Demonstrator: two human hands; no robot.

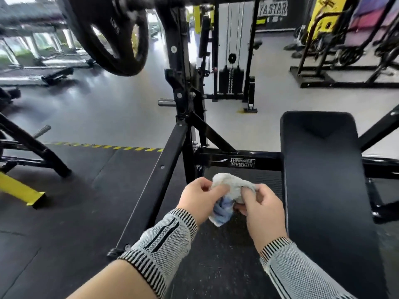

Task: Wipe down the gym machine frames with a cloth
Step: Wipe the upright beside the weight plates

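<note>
A bunched white cloth with a blue part hanging below it sits between both hands in the lower middle of the head view. My left hand pinches its left side. My right hand grips its right side with curled fingers. Just beyond the hands runs the black machine frame, a cross bar with a Hammer Strength label. A slanted black frame bar descends to the left of my left hand. Neither hand touches the frame.
A black padded bench lies right of my hands. A black weight plate hangs on a bar at upper left. A cable stack machine stands behind the upright. Yellow-and-black machines stand at far right and left.
</note>
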